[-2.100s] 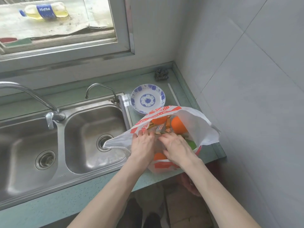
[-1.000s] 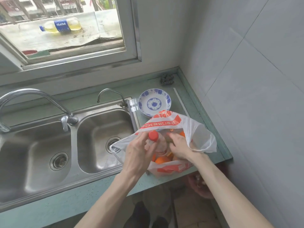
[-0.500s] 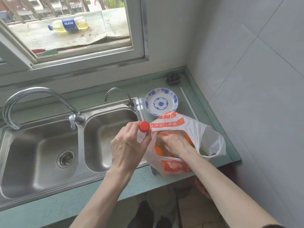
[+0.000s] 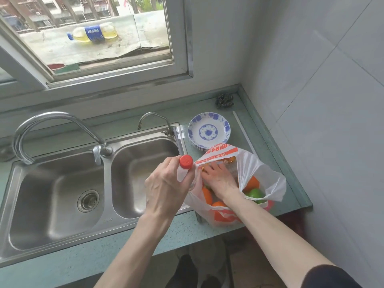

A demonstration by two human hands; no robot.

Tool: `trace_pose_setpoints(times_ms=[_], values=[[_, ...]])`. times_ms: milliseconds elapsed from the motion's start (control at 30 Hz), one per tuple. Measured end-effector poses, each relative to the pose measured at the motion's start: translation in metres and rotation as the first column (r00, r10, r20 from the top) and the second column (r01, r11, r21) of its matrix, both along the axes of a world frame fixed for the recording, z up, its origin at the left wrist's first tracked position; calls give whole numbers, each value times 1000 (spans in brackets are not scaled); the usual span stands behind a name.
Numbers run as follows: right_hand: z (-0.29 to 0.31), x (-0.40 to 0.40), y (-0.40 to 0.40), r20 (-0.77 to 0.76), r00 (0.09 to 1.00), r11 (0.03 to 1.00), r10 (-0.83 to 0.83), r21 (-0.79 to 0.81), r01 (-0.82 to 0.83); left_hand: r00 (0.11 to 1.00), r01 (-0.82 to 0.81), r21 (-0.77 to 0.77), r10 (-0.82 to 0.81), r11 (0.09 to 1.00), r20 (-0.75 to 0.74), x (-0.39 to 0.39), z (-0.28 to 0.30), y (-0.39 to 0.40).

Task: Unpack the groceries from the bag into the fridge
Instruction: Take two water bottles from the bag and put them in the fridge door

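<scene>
**Bag on worktop, bottle in hand**

Where the worktop [image 4: 207, 231] meets the corner, the bag [image 4: 264, 177] stands open beside the sink [image 4: 104, 183], holding oranges [image 4: 252, 182] and a green fruit [image 4: 256, 194]. Left hand [image 4: 166, 186]: fingers curled round a red-capped bottle [image 4: 185, 166], raised at the bag's left edge. Right hand [image 4: 220, 177]: inside the bag, grasp not discernible. Plates [image 4: 208, 132]: stacked just behind the bag.
</scene>
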State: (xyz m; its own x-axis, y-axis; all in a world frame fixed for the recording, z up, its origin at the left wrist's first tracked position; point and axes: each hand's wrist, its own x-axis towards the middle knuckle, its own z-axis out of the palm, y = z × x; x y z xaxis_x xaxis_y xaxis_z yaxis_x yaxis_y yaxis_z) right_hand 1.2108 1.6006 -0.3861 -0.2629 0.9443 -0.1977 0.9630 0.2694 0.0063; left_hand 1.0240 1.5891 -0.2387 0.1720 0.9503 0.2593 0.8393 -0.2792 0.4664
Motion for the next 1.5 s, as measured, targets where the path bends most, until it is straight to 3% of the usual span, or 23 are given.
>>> trace_pose_setpoints(times_ms=[167, 300, 500, 600, 667, 767, 900, 1100, 1233, 1400, 1500], values=[[5, 6, -11, -3, 999, 994, 35, 102, -34, 1000, 0, 12, 0, 1000, 15, -1, 5, 0], [8, 16, -20, 5, 1000, 944, 27, 329, -27, 998, 17, 27, -19, 1000, 65, 0, 9, -1], [24, 35, -29, -216, 975, 880, -46, 453, 142, 988, -14, 2, 13, 1000, 154, 6, 16, -9], [52, 51, -36, -345, 939, 895, 9, 422, 146, 965, -20, -53, 33, 998, 259, 13, 20, -13], [85, 55, -60, -438, 897, 935, -56, 293, 202, 955, -20, -66, 38, 998, 294, 16, 25, -15], [126, 50, -82, -616, 771, 859, -165, 294, 419, 935, 8, -75, 19, 997, 353, 19, 33, -19], [164, 44, -104, -774, 622, 811, -119, 285, 511, 869, 102, -92, -44, 991, 493, 22, 48, -27], [222, 34, -130, -848, 530, 723, -9, 361, 589, 776, 192, -13, -144, 981, 615, 24, 80, -44], [252, 35, -146, -887, 458, 709, 50, 355, 610, 761, 194, 33, -171, 980, 625, 18, 101, -56], [266, 27, -166, -852, 522, 747, -36, 324, 581, 711, 238, 14, -184, 971, 679, 9, 117, -63], [270, 15, -184, -864, 490, 702, -115, 278, 656, 654, 337, -20, -219, 941, 724, 4, 119, -67]])
